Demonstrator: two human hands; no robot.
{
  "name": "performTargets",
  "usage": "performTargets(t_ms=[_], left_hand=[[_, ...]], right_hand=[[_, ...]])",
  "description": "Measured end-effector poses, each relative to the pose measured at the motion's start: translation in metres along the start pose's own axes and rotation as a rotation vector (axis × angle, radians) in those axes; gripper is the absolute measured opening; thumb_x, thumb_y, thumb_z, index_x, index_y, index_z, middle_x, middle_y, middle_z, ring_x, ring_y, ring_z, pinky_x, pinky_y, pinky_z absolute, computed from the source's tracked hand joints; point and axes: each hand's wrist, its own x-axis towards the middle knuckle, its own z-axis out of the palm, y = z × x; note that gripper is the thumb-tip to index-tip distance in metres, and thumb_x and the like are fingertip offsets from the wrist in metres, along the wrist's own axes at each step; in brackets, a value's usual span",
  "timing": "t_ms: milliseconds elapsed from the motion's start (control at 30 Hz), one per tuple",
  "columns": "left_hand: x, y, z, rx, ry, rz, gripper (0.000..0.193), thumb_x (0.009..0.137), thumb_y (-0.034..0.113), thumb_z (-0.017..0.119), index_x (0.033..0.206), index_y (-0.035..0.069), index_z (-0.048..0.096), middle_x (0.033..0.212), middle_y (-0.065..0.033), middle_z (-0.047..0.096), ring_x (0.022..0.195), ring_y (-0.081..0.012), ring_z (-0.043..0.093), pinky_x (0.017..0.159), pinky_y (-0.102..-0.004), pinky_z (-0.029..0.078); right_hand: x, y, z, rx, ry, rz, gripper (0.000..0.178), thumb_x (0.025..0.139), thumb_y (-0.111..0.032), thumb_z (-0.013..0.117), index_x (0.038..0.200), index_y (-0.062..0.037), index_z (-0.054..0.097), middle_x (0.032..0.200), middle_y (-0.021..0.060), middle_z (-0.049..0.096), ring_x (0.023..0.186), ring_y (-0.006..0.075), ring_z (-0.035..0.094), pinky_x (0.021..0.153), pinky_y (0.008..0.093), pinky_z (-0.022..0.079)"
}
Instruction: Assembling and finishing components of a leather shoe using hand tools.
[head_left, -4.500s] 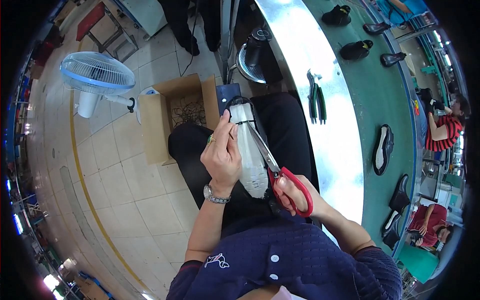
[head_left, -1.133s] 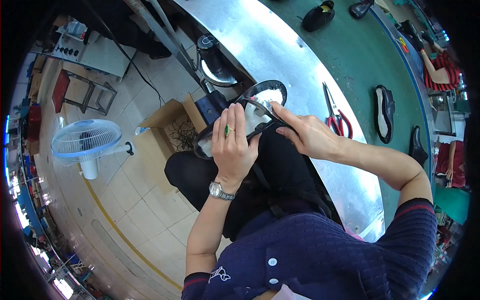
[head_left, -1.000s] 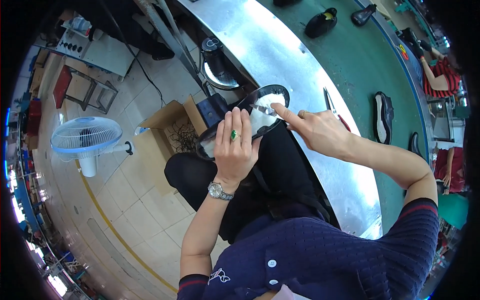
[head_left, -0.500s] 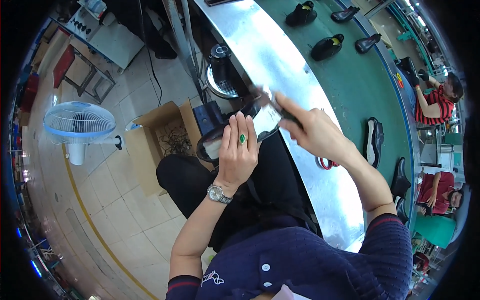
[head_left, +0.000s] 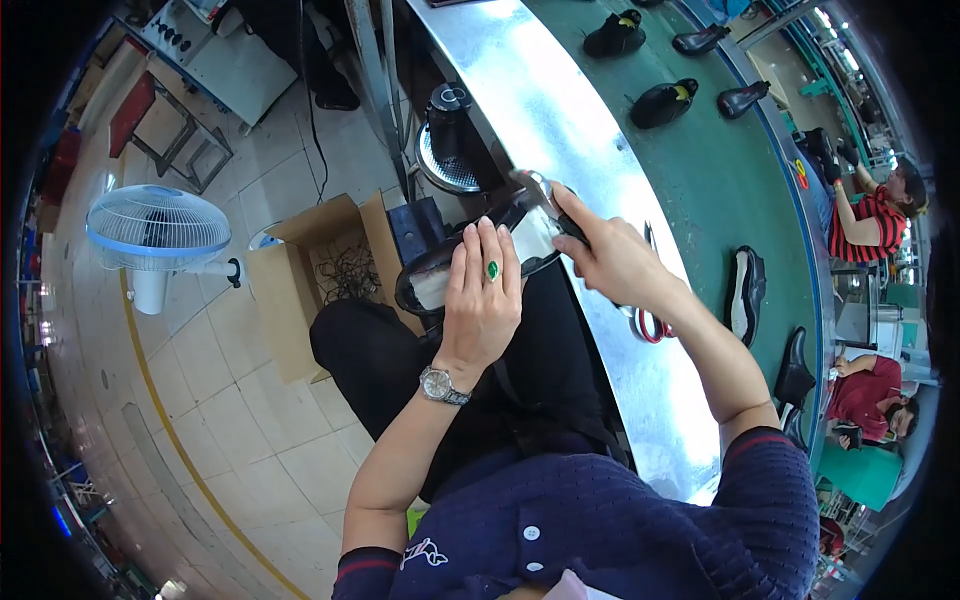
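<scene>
A black shoe (head_left: 430, 287) lies bottom up above my lap, its pale sole side showing. My left hand (head_left: 482, 300), wearing a green ring and a watch on the wrist, lies across the shoe's middle and holds it; the thumb is hidden. In my right hand (head_left: 615, 255) is a hammer, gripped by its handle with curled fingers. The metal hammer head (head_left: 534, 184) is over one end of the shoe, by its edge; whether it touches cannot be made out. What supports the shoe from below is mostly covered.
Red-handled scissors (head_left: 652, 325) lie on the metal bench (head_left: 655, 400) at my right. Beyond runs a green conveyor (head_left: 690, 190) with several black shoes. On the left stand an open cardboard box (head_left: 285, 290) and a fan (head_left: 155, 235). Two co-workers sit across the line.
The hammer, blurred by motion before, now shows sharply near the shoe's end. My right hand has shifted slightly, baring more of the scissors. The left hand stays on the shoe.
</scene>
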Motion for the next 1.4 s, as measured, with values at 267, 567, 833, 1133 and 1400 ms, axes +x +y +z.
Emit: performTargets(t_ms=[267,567,833,1133,1400], left_hand=[[0.003,0.001,0.000,-0.042,0.025,-0.041,0.059,0.081,0.020,0.071,0.128,-0.012,0.053,0.129,-0.0254,0.055,0.123,-0.0405,0.052,0.106,-0.0455,0.042],[-0.001,0.001,0.004,-0.006,0.057,-0.016,0.052,0.083,0.015,0.070,0.124,-0.012,0.055,0.115,-0.0229,0.059,0.120,-0.0408,0.055,0.106,-0.0457,0.043],[-0.003,0.002,0.009,-0.079,0.168,-0.007,0.026,0.085,0.004,0.059,0.108,-0.008,0.062,0.113,-0.0230,0.060,0.121,-0.0450,0.055,0.109,-0.0495,0.039],[-0.002,0.001,-0.011,-0.403,0.128,-0.229,0.030,0.084,0.002,0.060,0.112,-0.004,0.060,0.122,-0.0231,0.055,0.121,-0.0391,0.054,0.106,-0.0459,0.042],[-0.003,-0.016,-0.041,0.118,-0.153,-0.187,0.051,0.078,0.001,0.066,0.127,-0.010,0.055,0.121,-0.0240,0.061,0.116,-0.0358,0.055,0.116,-0.0470,0.027]], right_hand=[[-0.006,-0.013,0.015,-0.249,0.046,-0.142,0.062,0.094,-0.015,0.058,0.150,-0.0139,0.031,0.060,0.0217,0.059,0.059,0.0418,0.061,0.057,0.0497,0.046],[-0.005,-0.013,0.020,-0.185,0.083,-0.076,0.066,0.094,-0.016,0.057,0.152,-0.0150,0.026,0.062,0.0219,0.061,0.060,0.0414,0.063,0.058,0.0505,0.048],[-0.013,-0.014,0.035,-0.353,0.114,-0.168,0.071,0.094,-0.015,0.056,0.154,-0.0163,0.019,0.068,0.0200,0.065,0.059,0.0389,0.065,0.056,0.0476,0.050],[-0.015,-0.040,0.034,-0.444,0.085,-0.138,0.070,0.094,-0.015,0.055,0.155,-0.0184,0.020,0.067,0.0184,0.065,0.057,0.0361,0.065,0.054,0.0462,0.051],[-0.017,-0.048,0.048,-0.406,0.140,-0.175,0.075,0.092,-0.013,0.058,0.155,-0.0175,0.018,0.067,0.0176,0.064,0.058,0.0357,0.064,0.053,0.0455,0.049]])
